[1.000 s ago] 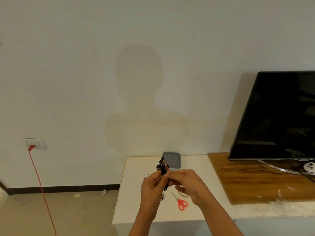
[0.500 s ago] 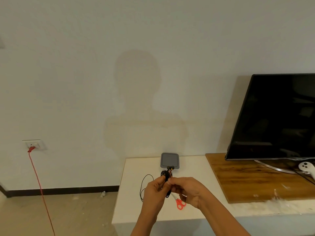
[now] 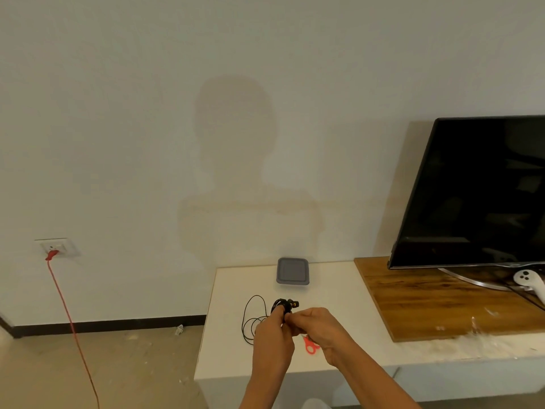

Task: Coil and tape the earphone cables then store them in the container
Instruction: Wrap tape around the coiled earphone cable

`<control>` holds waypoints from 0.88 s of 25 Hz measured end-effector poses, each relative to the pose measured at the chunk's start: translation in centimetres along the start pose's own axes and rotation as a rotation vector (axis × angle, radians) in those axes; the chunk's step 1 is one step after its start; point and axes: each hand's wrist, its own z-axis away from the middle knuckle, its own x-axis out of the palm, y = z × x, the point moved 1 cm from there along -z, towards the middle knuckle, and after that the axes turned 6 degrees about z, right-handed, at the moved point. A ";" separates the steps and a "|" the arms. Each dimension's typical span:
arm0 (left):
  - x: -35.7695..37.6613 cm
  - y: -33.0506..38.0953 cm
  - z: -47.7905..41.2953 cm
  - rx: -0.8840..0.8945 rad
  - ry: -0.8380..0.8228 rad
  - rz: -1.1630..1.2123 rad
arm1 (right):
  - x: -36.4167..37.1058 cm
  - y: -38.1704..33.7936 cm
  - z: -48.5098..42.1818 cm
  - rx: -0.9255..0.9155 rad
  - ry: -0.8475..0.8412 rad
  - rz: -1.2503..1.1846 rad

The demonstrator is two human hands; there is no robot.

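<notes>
My left hand (image 3: 272, 335) grips a small coiled bundle of black earphone cable (image 3: 281, 305), whose earbud tips stick out above my fingers. My right hand (image 3: 317, 327) pinches the same bundle from the right, fingers curled against my left fingers. A second black cable (image 3: 250, 318) lies in loose loops on the white counter (image 3: 339, 293), just left of my hands. The grey lidded container (image 3: 292, 271) sits shut at the back of the counter, beyond my hands. Any tape is hidden by my fingers.
Red-handled scissors (image 3: 311, 347) lie on the counter under my right wrist. A wooden board (image 3: 418, 302) carries a large black TV (image 3: 477, 190) on the right, with a white controller (image 3: 530, 283). A red cord (image 3: 69, 317) hangs from a wall socket at left.
My hands with the coiled bundle have sunk lower toward the counter and now sit nearer the scissors. The loose cable loops have come into view to the left of my hands.
</notes>
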 end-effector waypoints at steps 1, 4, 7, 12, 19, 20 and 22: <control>0.0 0.0 0.0 0.002 -0.023 -0.023 | 0.1 0.2 -0.1 -0.033 0.012 0.033; 0.3 0.4 0.2 -0.020 -0.071 -0.032 | 0.9 0.7 -0.4 -0.116 0.074 0.093; 0.3 0.3 0.5 -0.051 -0.160 0.065 | 1.1 1.3 -1.1 -0.159 0.146 0.168; -1.1 -1.2 -0.2 -0.227 -0.292 0.409 | 0.5 2.3 -2.0 -0.175 0.085 0.266; -1.1 -1.6 0.1 -0.230 -0.189 0.487 | -0.3 2.3 -1.0 -0.104 -0.059 0.107; -1.1 -1.6 0.1 -0.224 -0.182 0.496 | -0.5 1.9 -0.9 -0.088 -0.091 0.083; -1.2 -1.5 0.3 -0.206 -0.172 0.511 | -0.9 1.6 -0.9 -0.045 -0.145 0.040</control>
